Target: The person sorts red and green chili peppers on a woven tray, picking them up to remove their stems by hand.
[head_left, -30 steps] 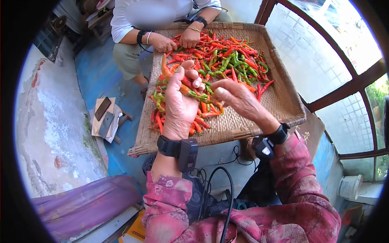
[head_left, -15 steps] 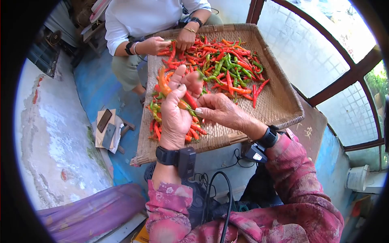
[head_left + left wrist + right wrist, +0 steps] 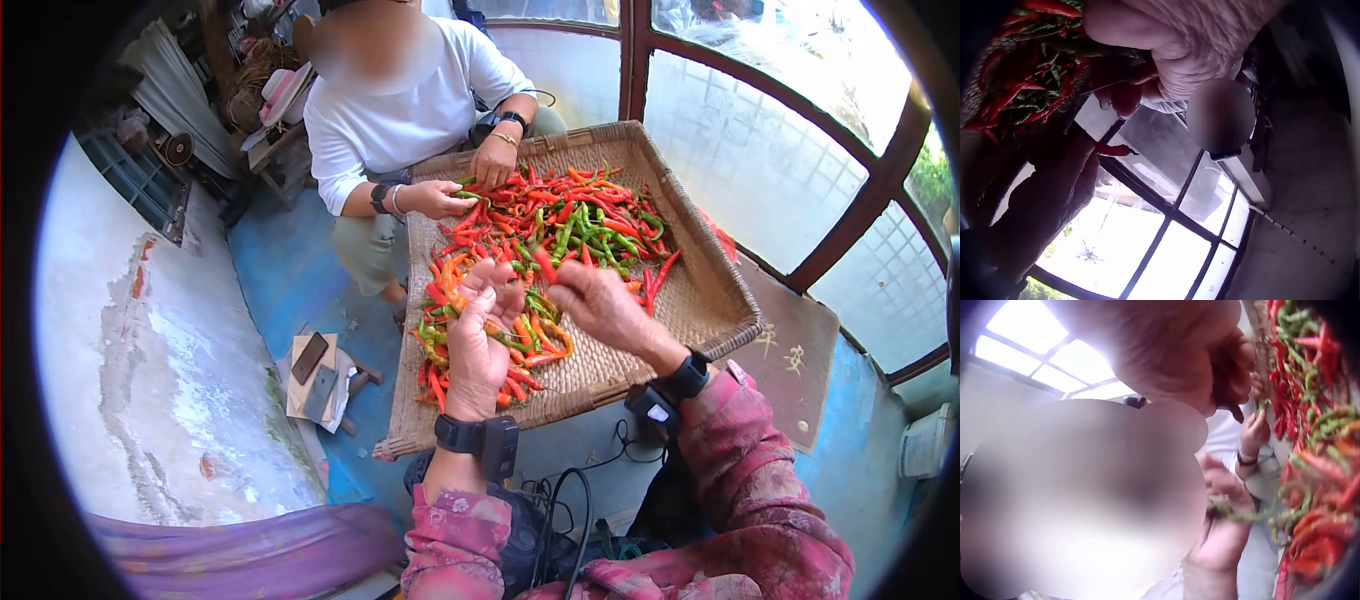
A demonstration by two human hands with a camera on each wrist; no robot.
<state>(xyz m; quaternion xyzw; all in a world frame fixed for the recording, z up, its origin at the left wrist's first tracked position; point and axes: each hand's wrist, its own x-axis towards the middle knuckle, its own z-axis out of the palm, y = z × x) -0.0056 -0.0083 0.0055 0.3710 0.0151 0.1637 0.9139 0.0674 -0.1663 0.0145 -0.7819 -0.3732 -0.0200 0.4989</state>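
My left hand (image 3: 480, 345) is palm up over the near left part of the basket tray, its thumb holding an orange chili pepper (image 3: 452, 287) against the fingers. A green stem end trails across the palm. Just to the right, my right hand (image 3: 612, 308) pinches a red chili pepper (image 3: 545, 264), whose end pokes out past the fingers. From the left wrist, that red chili shows against the window. The right wrist view has my left hand (image 3: 1219, 540) with a green stem across it. Below both hands lie many red, orange and green chili peppers (image 3: 540, 345).
The woven tray (image 3: 700, 315) has a raised rim. Across it sits a person in a white top (image 3: 400, 90), whose hands are at the far left peppers. Two phones (image 3: 318, 380) lie on a small stool at left. Framed windows (image 3: 750, 130) line the right side.
My right hand came in to my left palm, then drew back to the right with a red chili pepper. The left hand keeps the orange one. The head view has tilted up.
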